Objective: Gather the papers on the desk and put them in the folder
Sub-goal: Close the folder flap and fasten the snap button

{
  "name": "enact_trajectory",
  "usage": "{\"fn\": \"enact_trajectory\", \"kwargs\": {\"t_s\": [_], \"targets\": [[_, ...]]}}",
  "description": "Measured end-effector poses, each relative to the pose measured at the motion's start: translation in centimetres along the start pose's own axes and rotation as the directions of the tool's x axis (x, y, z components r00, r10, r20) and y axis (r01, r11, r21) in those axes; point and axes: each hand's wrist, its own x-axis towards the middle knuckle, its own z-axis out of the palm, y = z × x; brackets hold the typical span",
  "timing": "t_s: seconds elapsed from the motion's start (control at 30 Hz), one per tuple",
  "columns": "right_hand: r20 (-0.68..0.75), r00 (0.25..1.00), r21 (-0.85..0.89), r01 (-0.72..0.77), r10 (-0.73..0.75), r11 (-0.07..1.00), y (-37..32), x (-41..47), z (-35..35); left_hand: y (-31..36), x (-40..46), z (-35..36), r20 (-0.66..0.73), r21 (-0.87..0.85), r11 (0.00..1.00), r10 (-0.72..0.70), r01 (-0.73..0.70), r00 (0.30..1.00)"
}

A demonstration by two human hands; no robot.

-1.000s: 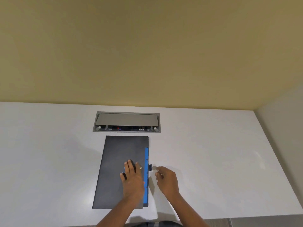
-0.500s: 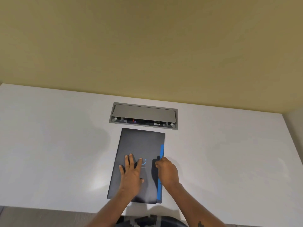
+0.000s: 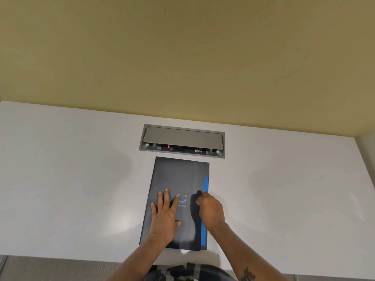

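Note:
A dark grey folder with a blue strip along its right edge lies closed on the white desk, near the front edge. My left hand rests flat on the folder's cover with its fingers spread. My right hand is curled at the folder's right side, fingertips pinched on a small dark clasp tab. No loose papers show on the desk.
A grey cable box with its lid raised is set into the desk just behind the folder. A yellow wall rises behind the desk, and a side wall closes it at the right. The desk's front edge runs close below the folder.
My right hand moved left from the desk onto the folder's right edge and pinched the clasp tab. My left hand stayed flat on the cover. The camera tilted and shifted.

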Motion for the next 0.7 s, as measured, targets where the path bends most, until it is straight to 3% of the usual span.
{"fn": "enact_trajectory", "kwargs": {"t_s": [0.47,0.57,0.63,0.7], "targets": [[-0.021,0.997,0.019,-0.077,0.078,0.997,-1.2,0.6,0.7,-0.7,-0.3,0.2,-0.062,-0.010,0.998,0.056,-0.056,0.997],[-0.074,0.995,0.030,-0.059,0.061,0.998,-0.8,0.2,0.5,-1.3,-0.7,-1.0,-0.199,-0.282,0.958,0.005,-0.062,0.980],[-0.149,0.985,0.104,-0.072,0.087,0.992,-0.6,-0.5,0.4,-2.2,-1.0,-1.9,-0.312,-0.522,0.851,-0.133,-0.053,0.941],[-0.193,0.970,0.191,-0.110,0.147,0.975,-0.3,-1.1,0.6,-3.2,-1.2,-2.4,-0.376,-0.634,0.772,-0.273,-0.032,0.885]]}}
